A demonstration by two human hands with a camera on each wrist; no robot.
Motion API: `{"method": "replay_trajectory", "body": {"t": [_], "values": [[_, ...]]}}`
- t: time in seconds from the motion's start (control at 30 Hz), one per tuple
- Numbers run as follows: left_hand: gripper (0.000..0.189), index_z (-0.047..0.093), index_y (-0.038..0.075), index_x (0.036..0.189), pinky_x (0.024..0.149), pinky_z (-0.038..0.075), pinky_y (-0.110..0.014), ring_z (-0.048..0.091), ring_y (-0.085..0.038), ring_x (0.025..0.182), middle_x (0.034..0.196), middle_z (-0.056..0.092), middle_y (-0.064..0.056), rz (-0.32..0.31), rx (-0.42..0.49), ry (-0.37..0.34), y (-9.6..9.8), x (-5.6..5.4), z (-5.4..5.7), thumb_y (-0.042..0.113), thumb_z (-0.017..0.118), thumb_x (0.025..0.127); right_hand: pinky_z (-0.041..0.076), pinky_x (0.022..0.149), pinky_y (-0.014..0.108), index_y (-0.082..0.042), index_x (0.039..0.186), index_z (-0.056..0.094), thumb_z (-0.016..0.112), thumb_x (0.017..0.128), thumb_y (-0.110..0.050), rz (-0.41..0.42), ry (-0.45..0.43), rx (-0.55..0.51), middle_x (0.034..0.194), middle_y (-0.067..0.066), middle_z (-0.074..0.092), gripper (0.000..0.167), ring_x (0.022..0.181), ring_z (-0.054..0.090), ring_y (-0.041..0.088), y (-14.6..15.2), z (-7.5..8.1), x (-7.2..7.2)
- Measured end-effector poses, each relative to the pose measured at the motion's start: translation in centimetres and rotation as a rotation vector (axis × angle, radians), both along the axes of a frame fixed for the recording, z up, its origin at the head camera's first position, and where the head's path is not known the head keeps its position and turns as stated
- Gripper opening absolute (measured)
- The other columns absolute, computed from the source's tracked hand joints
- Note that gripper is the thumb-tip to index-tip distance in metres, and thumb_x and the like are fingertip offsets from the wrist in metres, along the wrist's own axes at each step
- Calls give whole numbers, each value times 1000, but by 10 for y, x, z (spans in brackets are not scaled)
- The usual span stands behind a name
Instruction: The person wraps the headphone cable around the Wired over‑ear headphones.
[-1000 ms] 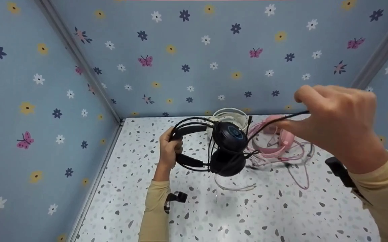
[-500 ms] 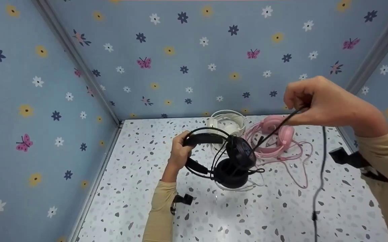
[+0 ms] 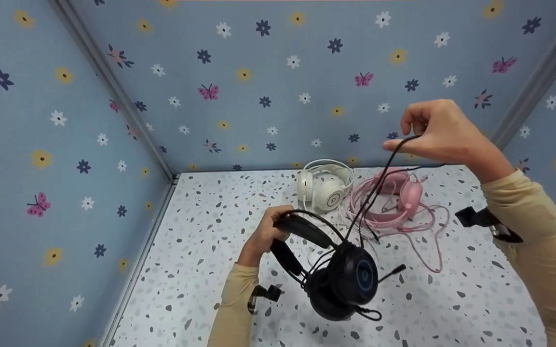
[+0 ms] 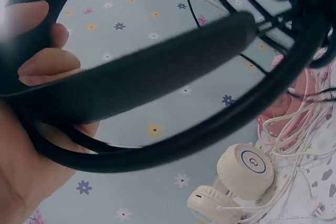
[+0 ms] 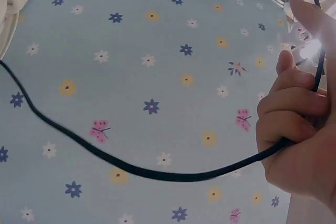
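My left hand [image 3: 264, 230] grips the padded headband of a black headset [image 3: 365, 274], fingers curled round it in the left wrist view. The headset hangs tilted above the table, its ear cups lower right and its microphone [image 3: 397, 271] sticking out to the right. Higher up at the right, my right hand [image 3: 446, 130] holds the headset's black cable [image 5: 173, 177], which runs through its curled fingers. From there the cable slants down to the ear cups, and a loose stretch of it sags away from the hand in the right wrist view.
White headphones [image 3: 328, 196] lie at the back of the speckled table [image 3: 220, 193], against the flowered wall [image 3: 253, 113]. Beside them on the right is a pink headset [image 3: 410, 196] with its cord [image 3: 437, 246] spread loosely. A flowered side panel [image 3: 65, 183] stands at the left.
The black headset has moved down and right with my left hand, its ear cups dropping lower. My right hand has drawn up and left with the cable; the white headphones now show more fully.
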State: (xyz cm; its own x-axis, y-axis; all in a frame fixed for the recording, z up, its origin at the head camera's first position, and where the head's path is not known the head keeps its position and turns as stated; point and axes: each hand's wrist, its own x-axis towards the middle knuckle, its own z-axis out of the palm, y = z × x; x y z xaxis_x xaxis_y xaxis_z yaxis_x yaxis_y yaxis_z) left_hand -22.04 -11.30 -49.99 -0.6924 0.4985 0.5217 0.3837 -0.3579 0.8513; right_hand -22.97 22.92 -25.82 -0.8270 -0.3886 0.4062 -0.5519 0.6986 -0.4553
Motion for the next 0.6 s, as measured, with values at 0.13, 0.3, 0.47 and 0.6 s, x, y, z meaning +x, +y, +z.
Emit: {"method": "replay_trajectory", "body": {"t": [0.13, 0.3, 0.47, 0.6], "values": [[16, 54, -1, 83, 37, 19, -26, 24, -11, 42, 60, 37, 6, -96, 133, -69, 1, 5, 2, -1, 50, 67, 32, 56, 29, -8, 74, 60, 80, 76, -47, -116, 9, -4, 60, 8, 47, 45, 55, 40, 21, 6, -12, -16], [32, 65, 7, 95, 39, 18, -24, 22, -9, 43, 64, 38, 4, -217, 306, -103, 3, 9, 7, -6, 47, 72, 33, 57, 32, -6, 70, 59, 75, 76, -57, -245, -57, -55, 61, 8, 51, 54, 58, 42, 23, 14, -34, -39], [27, 66, 8, 111, 43, 20, -23, 21, -7, 45, 64, 38, 4, -325, 461, -98, 4, 11, 5, 2, 51, 88, 36, 63, 38, -7, 63, 54, 68, 79, -62, -326, -131, -77, 56, 4, 47, 59, 54, 41, 21, 21, -73, -60], [24, 63, 10, 116, 47, 18, -23, 15, -9, 48, 72, 43, 4, -388, 600, -171, 6, 10, -1, 7, 51, 96, 37, 59, 38, -9, 59, 49, 66, 79, -65, -368, -269, -120, 52, -1, 40, 62, 50, 38, 18, 24, -114, -73]]}}
